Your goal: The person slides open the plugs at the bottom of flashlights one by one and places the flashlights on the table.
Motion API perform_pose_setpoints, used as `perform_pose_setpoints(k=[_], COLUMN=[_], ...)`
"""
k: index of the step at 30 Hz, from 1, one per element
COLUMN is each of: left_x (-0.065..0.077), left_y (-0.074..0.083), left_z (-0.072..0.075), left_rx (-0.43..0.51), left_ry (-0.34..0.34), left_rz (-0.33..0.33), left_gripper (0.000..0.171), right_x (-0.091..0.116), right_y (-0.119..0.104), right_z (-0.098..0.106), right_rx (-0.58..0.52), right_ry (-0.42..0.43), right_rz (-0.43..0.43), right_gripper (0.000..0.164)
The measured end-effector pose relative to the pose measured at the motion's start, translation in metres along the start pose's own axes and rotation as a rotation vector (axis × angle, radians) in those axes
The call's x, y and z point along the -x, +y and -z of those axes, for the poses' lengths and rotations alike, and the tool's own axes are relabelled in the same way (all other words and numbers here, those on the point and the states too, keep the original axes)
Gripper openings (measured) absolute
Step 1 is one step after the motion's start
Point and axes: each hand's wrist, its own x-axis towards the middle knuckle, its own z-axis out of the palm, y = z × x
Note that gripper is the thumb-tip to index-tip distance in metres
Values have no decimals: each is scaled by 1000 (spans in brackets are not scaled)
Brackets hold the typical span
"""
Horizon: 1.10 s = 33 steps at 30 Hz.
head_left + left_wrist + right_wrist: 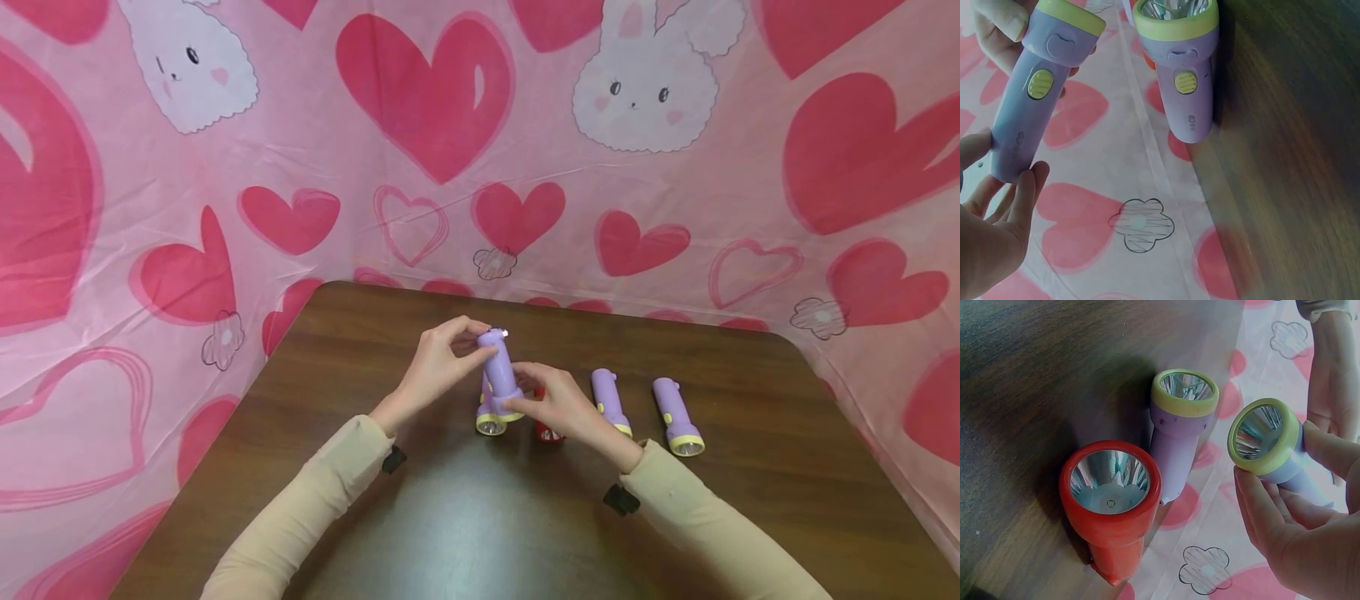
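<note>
Both hands hold one purple flashlight (501,375) with a yellow rim above the table. The left hand (446,358) pinches its tail end between thumb and fingers. At the head end, the right hand (558,402) grips the rim with thumb and fingers. The flashlight's yellow switch (1040,84) faces the left wrist camera, and its reflector (1260,431) shows in the right wrist view. Just behind it lies another purple flashlight (1186,100), partly covered in the head view. A red flashlight (1110,487) lies beside that one, mostly hidden under the right hand in the head view.
Two more purple flashlights lie to the right, one (609,400) near the right forearm and one (677,417) farther right. The brown wooden table (420,533) ends at a pink cloth backdrop (450,217) with hearts and rabbits.
</note>
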Motion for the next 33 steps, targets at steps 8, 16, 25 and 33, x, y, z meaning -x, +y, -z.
perform_pose_setpoints(k=[8, 16, 25, 33], left_x=[0, -2, -2, -3], left_y=[2, 3, 4, 5], left_z=[1, 0, 0, 0], left_rx=[-24, -21, -33, -60], left_ry=[1, 16, -3, -29], left_rz=[-24, -39, -38, -38], left_gripper=[21, 21, 18, 17], right_x=[-1, -2, 0, 0], right_y=[-1, -3, -3, -2], right_z=[0, 0, 0, -1], right_rx=[8, 20, 45, 49], right_ry=[4, 16, 6, 4], right_rz=[8, 5, -6, -2], right_gripper=[48, 49, 51, 50])
